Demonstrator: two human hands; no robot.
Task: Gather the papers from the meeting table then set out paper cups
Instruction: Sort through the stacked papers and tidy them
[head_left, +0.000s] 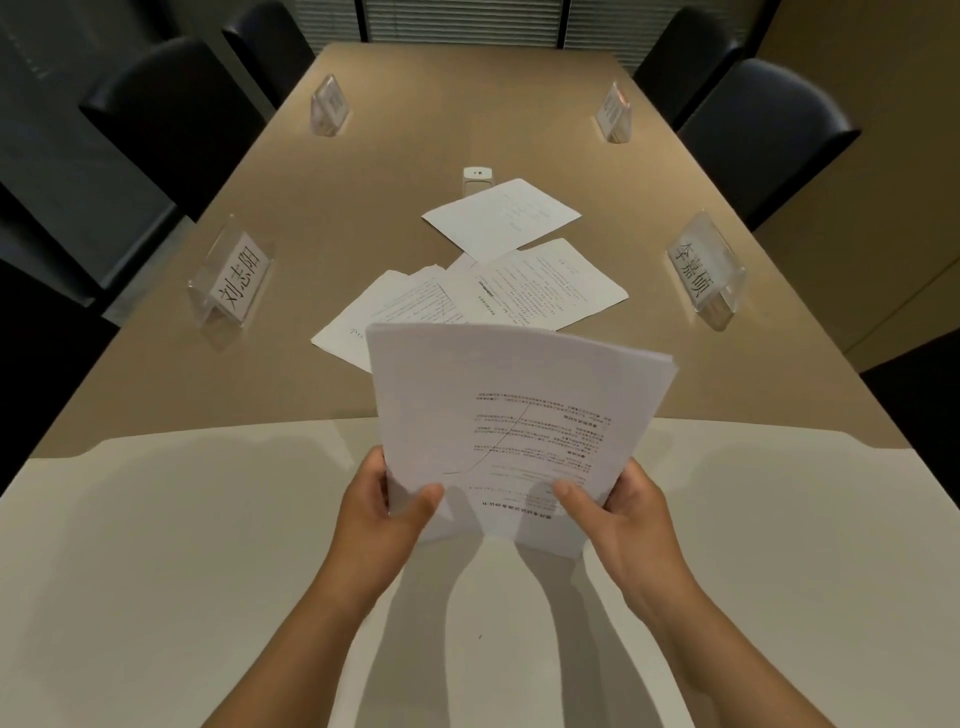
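Both hands' fingers around paper stack

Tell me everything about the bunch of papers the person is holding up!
The held stack of papers is several white sheets bunched together, with edges fanned slightly at the upper right. The front sheet carries lines of small black print, upside down to the camera, and a thin curved pen line. It is tilted up off the table, its lower corners pinched by the left hand and the right hand, thumbs on the front.
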